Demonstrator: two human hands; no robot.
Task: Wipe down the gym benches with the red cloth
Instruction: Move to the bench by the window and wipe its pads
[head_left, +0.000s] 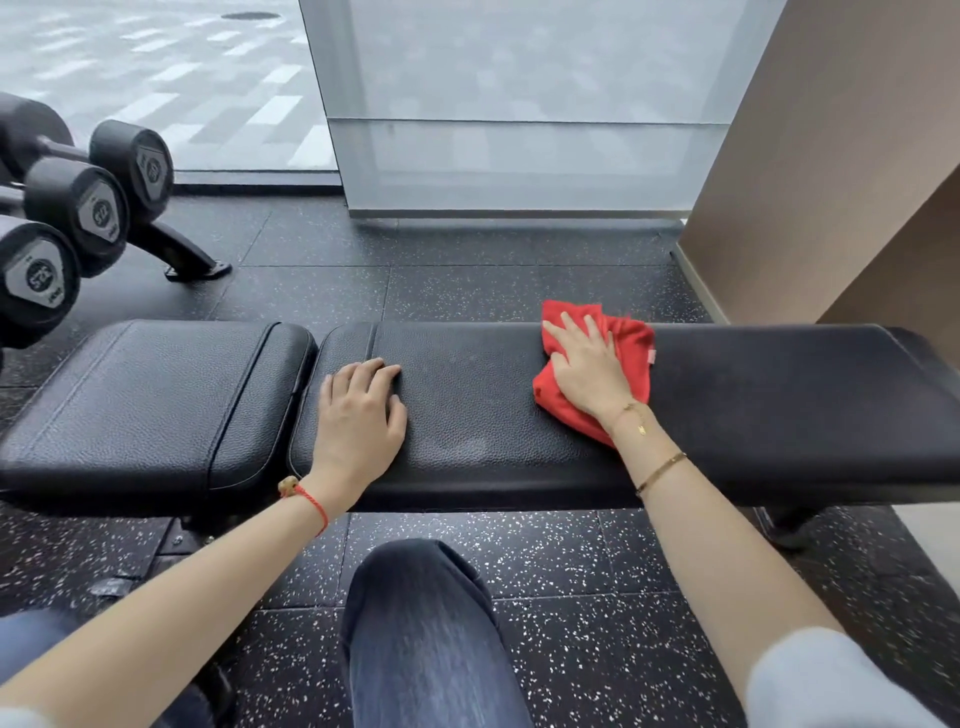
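1. The red cloth (597, 364) is lying crumpled on the long black pad of the bench (779, 405), a bit right of the middle, with its far edge reaching the back edge of the pad.
2. The right hand (587, 369) is pressing flat on the cloth, fingers spread wide, not gripping it.
3. The left hand (358, 415) is resting palm down on the same pad, near its left end, fingers a little curled and holding nothing.
4. The two hands are sitting well apart.
5. A shorter seat pad (145, 405) is sitting just left of the long pad.
6. A knee (421, 623) in blue jeans is showing below the bench.
7. Black dumbbells (78, 208) are sitting on a rack at the far left.
8. The dark speckled floor (571, 649) is lying under it all.
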